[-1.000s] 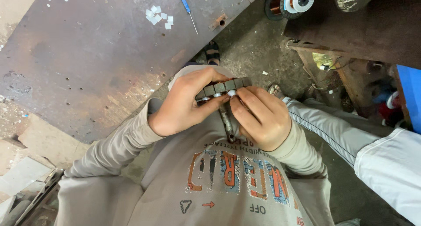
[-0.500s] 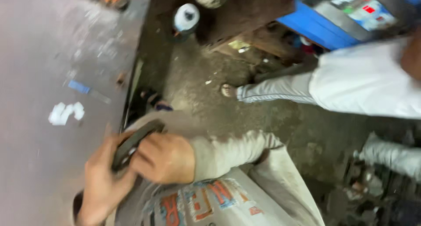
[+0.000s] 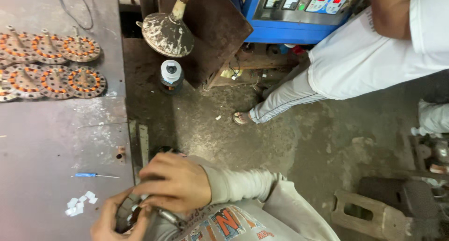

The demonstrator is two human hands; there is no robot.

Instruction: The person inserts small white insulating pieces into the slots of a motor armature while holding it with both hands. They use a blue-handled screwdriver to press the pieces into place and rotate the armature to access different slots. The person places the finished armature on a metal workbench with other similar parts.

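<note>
While both hands close around it, the round metal core sits low in our view, just over the near edge of the tabletop and against our chest. Our left hand cups the core from below and outside, fingers curled on its rim; our right hand lies over the top, fingers bent down onto the same rim, so both hands are closed in a grip on this one piece. A thin metal shaft appears to project from the core beneath the right hand.

We judge the core to be stiff and fairly heavy for its size, being stacked steel, with slotted edges that give purchase but may be sharp. Any fine wire on it would be the fragile part; the outer rim or the shaft is the safer place to hold.

Counts: one core in hand. Just to the left of the left hand lies one small blue-handled screwdriver and one cluster of small white scraps, too small to count. Well beyond the hands, at the far left of the tabletop, we count at least seven wound discs with orange windings; more may be cut off by the edge. One other person stands on the floor to the right.
</note>
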